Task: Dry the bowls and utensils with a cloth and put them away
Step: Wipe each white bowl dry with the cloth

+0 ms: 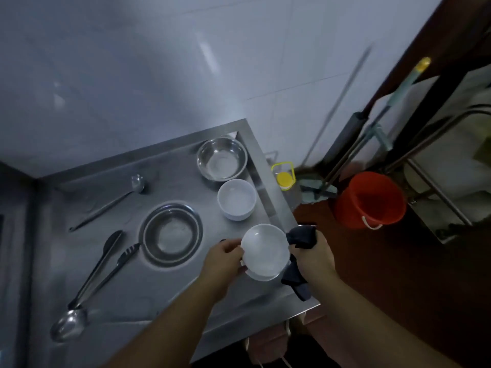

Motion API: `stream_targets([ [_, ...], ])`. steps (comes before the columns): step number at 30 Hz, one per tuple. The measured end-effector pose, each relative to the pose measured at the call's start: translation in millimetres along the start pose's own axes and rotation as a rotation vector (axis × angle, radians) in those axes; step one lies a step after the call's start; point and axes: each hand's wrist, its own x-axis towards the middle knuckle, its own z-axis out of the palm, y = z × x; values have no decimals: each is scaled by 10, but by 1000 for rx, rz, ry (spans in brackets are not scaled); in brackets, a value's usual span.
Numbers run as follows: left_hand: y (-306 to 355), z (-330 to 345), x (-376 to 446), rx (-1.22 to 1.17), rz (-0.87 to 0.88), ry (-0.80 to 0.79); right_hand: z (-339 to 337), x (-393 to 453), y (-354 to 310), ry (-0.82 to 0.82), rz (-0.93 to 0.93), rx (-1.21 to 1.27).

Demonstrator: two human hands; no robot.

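Left hand (225, 257) grips the near-left rim of a white bowl (265, 252), fingers curled over the edge. Bowl is held at the counter's (164, 293) right front corner; can't tell if its base touches the steel. Right hand (314, 254) has its grip wrapped round a dark cloth (301, 236), bunched against the bowl's right side; a tail of cloth hangs below the hand past the counter edge.

Second white bowl (236, 199) sits upright on the counter just behind the held one. Steel bowl (221, 158) behind that, in the back right corner. Another steel bowl (171, 233) sits mid-counter, left of the held bowl. Looks inverted or nested in a recess, can't tell which.

Utensils on the left half: ladle (111, 201) at the back, cup end toward the wall; tongs (102, 269) lying diagonal, tips toward the mid steel bowl; large spoon (69, 325) at the front left, bowl end just by the tongs' hinge end.

Off the counter, right side: bottle with yellow cap (283, 177) on the floor next to the counter, red bucket (369, 199) further right, mop handles (393, 102) leaning against the wall. Frame is motion-blurred.
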Motion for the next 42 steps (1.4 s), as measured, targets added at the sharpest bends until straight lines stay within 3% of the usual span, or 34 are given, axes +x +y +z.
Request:
stream_targets([
  [14, -436, 326, 28, -137, -91, 372, 64, 609, 36, -426, -16, -192],
  [26, -444, 356, -114, 73, -41, 463, -127, 580, -184, -462, -162, -337],
  [30, -470, 72, -213, 347, 27, 459, -86, 421, -500, -391, -349, -393],
  [34, -543, -417, -292, 445, 70, 474, 257, 53, -838, -384, -510, -408],
  [38, -729, -1024, -436, 515, 67, 485, 873, -481, -943, -524, -576, -345],
  [42, -1023, -1578, -648, 589, 45, 492, 1560, -955, -671, -701, -634, -491],
])
